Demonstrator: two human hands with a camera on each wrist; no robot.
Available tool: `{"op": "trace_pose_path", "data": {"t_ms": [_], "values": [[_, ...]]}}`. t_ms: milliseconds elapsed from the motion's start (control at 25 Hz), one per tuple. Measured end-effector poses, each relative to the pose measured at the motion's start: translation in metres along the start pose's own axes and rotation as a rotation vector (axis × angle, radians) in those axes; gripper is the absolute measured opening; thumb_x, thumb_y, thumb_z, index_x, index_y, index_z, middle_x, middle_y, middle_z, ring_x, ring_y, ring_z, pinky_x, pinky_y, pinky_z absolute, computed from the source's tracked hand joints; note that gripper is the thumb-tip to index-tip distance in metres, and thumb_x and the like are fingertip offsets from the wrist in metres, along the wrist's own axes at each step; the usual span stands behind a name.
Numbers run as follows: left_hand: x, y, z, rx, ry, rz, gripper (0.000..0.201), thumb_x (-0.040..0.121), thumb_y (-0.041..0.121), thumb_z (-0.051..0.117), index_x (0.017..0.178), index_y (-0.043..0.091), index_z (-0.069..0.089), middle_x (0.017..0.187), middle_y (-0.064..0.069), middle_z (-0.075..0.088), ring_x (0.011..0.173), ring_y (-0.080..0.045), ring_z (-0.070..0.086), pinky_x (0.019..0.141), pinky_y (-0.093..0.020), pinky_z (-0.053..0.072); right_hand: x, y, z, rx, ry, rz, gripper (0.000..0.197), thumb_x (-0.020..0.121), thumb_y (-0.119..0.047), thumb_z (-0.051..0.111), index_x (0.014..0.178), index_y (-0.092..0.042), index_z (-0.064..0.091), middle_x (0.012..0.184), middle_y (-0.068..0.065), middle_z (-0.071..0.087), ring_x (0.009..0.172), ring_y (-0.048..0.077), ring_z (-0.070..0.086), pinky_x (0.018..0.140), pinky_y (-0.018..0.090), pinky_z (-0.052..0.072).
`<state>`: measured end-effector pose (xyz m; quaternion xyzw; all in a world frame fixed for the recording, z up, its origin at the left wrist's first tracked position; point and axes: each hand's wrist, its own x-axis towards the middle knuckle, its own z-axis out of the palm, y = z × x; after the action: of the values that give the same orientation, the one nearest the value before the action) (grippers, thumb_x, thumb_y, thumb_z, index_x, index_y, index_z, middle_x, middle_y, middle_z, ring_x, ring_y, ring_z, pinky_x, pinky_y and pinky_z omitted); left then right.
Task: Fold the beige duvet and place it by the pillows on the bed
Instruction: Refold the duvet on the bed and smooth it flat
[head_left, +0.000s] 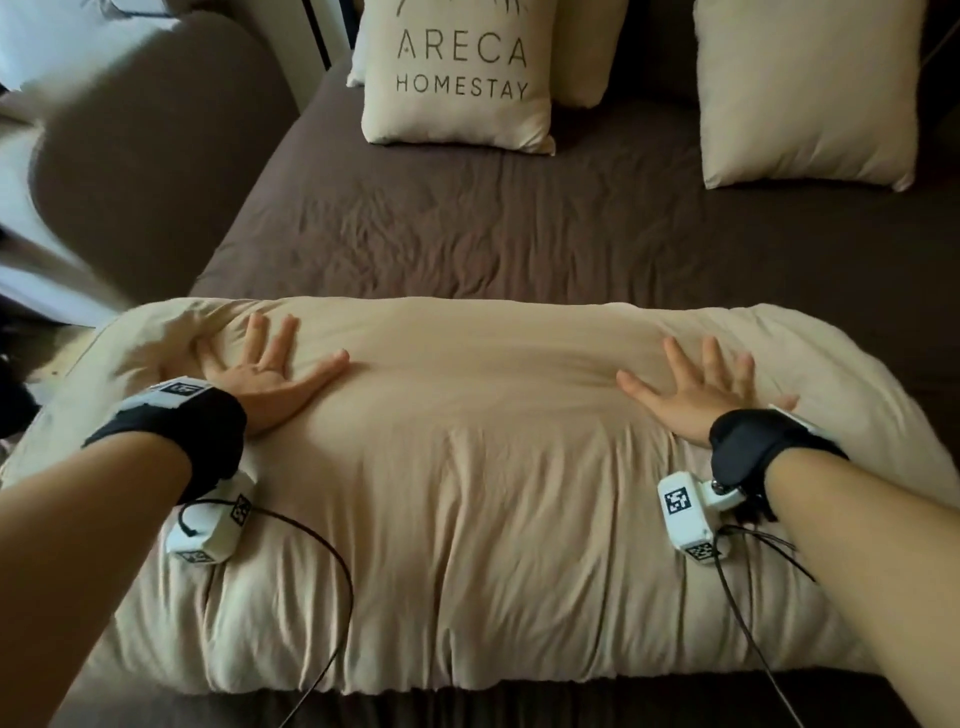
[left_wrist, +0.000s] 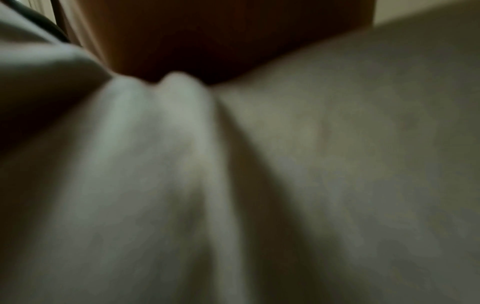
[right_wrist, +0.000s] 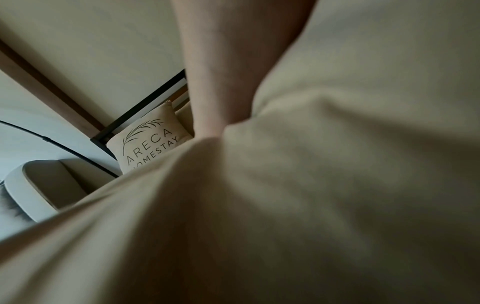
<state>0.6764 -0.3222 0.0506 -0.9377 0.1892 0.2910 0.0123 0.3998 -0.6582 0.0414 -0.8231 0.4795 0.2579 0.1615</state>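
The beige duvet (head_left: 478, 467) lies folded into a thick oblong bundle across the near end of the bed. My left hand (head_left: 265, 371) presses flat on its left part with fingers spread. My right hand (head_left: 696, 387) presses flat on its right part, fingers spread too. Beige pillows stand at the head of the bed: a printed "ARECA HOMESTAY" pillow (head_left: 457, 78) and a plain pillow (head_left: 805, 93). Beige duvet cloth (left_wrist: 337, 164) fills the blurred left wrist view. In the right wrist view the duvet (right_wrist: 285, 205) bulges under my right hand (right_wrist: 221, 82), with the printed pillow (right_wrist: 148, 142) behind.
A brown sheet (head_left: 493, 228) covers the mattress between the duvet and the pillows. A brown rounded chair or headrest (head_left: 145, 171) stands left of the bed. Cables (head_left: 332, 571) from the wrist cameras trail over the duvet's near side.
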Motion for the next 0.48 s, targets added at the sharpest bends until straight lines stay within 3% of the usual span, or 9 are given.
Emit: {"op": "trace_pose_path", "data": {"t_ms": [160,240,360,480], "values": [[-0.016,-0.018,-0.004,-0.051,-0.029,0.038,0.132,0.04,0.109,0.006,0.155,0.045,-0.009,0.165,0.009,-0.018,0.151,-0.026,-0.023,0.12,-0.053,-0.017,-0.013,0.002,0.0,-0.01,-0.005,0.014,0.11,0.049,-0.106,0.007,0.145,-0.057,-0.016,0.159,-0.013,-0.027,0.148,0.027,-0.024,0.108,0.074,-0.007],[-0.04,-0.035,-0.01,-0.046,-0.007,0.082,0.12,0.052,0.106,0.012,0.155,0.047,-0.003,0.166,0.009,-0.012,0.153,-0.029,-0.014,0.123,-0.051,-0.008,-0.028,0.0,-0.006,0.003,0.027,0.01,0.106,0.056,-0.103,0.01,0.147,-0.053,-0.014,0.161,-0.011,-0.024,0.148,0.029,-0.021,0.108,0.075,-0.005],[-0.088,-0.065,0.001,0.085,0.168,0.205,0.116,0.058,0.101,0.004,0.157,0.041,0.005,0.168,0.002,-0.002,0.155,-0.027,-0.005,0.125,-0.045,-0.001,-0.062,-0.012,0.005,0.076,0.141,-0.086,0.096,0.068,-0.097,0.013,0.149,-0.051,-0.007,0.163,-0.01,-0.014,0.15,0.033,-0.011,0.11,0.073,0.0],[-0.131,-0.092,0.034,0.153,0.279,0.266,0.112,0.062,0.097,-0.002,0.158,0.039,0.001,0.168,0.001,-0.003,0.154,-0.026,-0.01,0.125,-0.045,-0.003,-0.105,-0.034,0.042,0.044,0.183,-0.217,0.08,0.08,-0.086,0.012,0.149,-0.049,0.002,0.164,-0.01,-0.008,0.151,0.029,-0.005,0.114,0.066,0.0]]}}
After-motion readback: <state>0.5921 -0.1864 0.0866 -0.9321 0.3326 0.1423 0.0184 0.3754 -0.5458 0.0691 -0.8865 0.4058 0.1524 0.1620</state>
